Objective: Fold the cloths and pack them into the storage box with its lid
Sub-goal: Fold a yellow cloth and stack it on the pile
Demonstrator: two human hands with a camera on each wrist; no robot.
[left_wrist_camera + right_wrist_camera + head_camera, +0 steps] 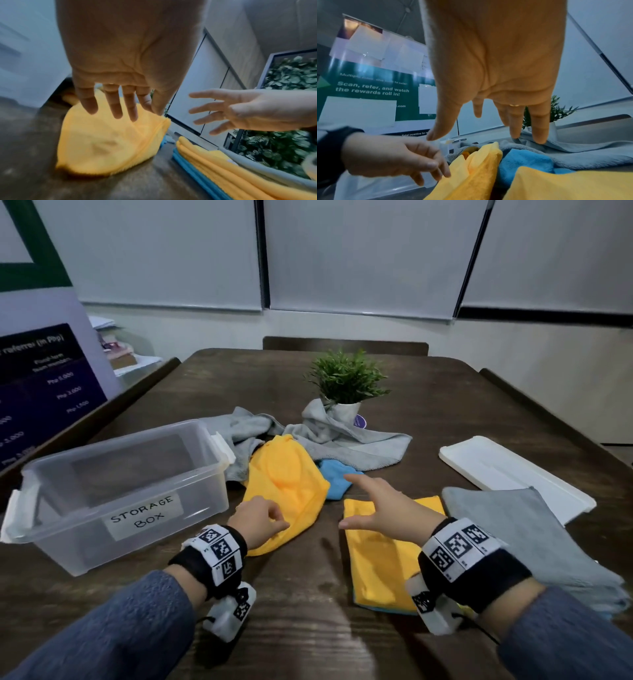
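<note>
A: Hands first. The left hand (261,521) sits over the near edge of the loose yellow cloth (287,488), fingers loosely bent, tips just at the fabric. Whether it has pinched any of it cannot be told.

B: And the right hand (373,510)?

A: Spread wide, fingers straight, holding nothing. It hangs above the folded yellow cloth (380,563), forefinger pointing toward the blue cloth (337,477).

B: That folded one lies alone?

A: No. The left wrist view shows a blue layer (197,174) beneath it, and a folded grey cloth (520,539) lies just beside it on the right.

B: Where is the box (120,491)?

A: On the table (308,628), left of the loose yellow cloth, open, nothing in it, with a label reading STORAGE BOX on its near wall.

B: Its lid (507,470)?

A: Flat on the table at the right, well apart from the box, partly under the far corner of the grey fold.

B: Farther back?

A: A rumpled grey cloth (342,440) behind the yellow and blue ones, one end heaped against a potted plant (346,381).
</note>
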